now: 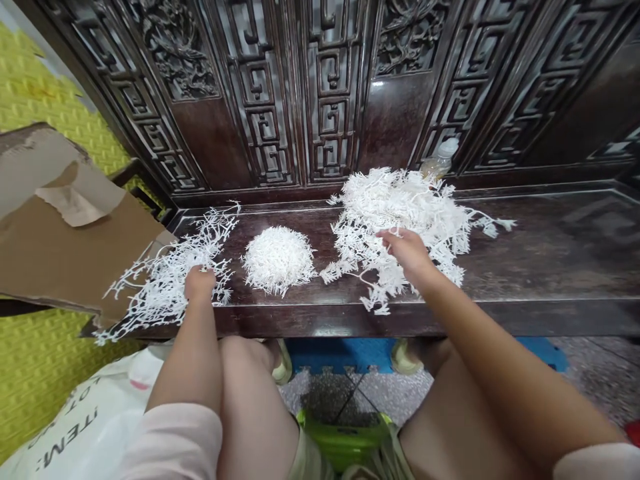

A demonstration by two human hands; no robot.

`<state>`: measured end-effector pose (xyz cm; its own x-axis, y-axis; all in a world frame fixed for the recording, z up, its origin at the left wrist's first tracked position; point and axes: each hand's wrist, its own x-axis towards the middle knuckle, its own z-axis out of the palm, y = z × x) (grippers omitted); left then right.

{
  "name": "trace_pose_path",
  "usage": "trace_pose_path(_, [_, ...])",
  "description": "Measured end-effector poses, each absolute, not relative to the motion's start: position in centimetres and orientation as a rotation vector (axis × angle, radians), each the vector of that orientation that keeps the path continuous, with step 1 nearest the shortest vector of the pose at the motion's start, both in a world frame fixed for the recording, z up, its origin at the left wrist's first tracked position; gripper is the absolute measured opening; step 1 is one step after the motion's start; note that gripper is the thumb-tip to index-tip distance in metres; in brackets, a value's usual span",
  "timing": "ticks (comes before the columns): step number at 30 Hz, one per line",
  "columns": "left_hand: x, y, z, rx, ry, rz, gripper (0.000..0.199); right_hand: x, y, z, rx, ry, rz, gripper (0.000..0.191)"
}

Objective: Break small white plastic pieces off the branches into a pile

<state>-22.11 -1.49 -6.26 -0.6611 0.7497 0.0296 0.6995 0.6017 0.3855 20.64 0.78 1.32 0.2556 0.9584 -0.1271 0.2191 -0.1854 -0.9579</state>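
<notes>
Reaching over the dark counter (pixel 540 257), the left hand (pixel 200 283) curls its fingers at the bare white stems (pixel 163 287) on the left, and the right hand (pixel 407 252) bends its fingers over the bushy white sprigs (pixel 400 200) on the right. Between them lies a mound of loose white bits (pixel 279 259). With 3 heaps apart, the work looks partway; many sprigs remain tufted. I cannot tell whether either hand grips a piece; the palms are hidden. Sprigs partly cover a far bottle (pixel 444 159).
</notes>
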Motion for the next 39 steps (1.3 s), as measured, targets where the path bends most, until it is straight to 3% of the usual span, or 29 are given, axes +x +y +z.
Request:
trace_pose_path(3, [-21.1,-0.4,-6.5,1.143,2.774,0.566,0.035,22.2,1.2,1.7,-1.520,-1.019,0.889,0.015])
trace_pose_path(8, [-18.7,2.6,-7.3,1.543,2.578,0.374,0.031,23.5,0.9,2.1,-1.458,-0.961,0.836,0.014])
trace_pose_path(15, [-18.1,3.5,-9.6,1.546,2.508,0.091,0.052,23.9,1.5,1.6,-1.532,-1.018,0.852,0.017])
trace_pose_path(18, [-18.5,3.6,-9.8,1.555,2.473,0.003,0.052,23.9,1.8,1.1,-1.538,-1.084,0.841,0.021])
trace_pose_path(26, [-18.4,3.5,-9.1,1.601,2.467,0.049,0.041,23.4,1.4,1.0,-1.571,-1.132,0.862,0.023])
trace_pose_path(32, [-19.2,3.0,-9.3,1.557,2.503,0.029,0.048,23.0,1.1,0.9,-1.589,-1.159,0.850,0.022])
trace_pose_path(39, [-19.4,3.0,-9.7,1.548,2.523,-0.049,0.044,22.9,1.1,0.9,-1.575,-1.181,0.853,0.021])
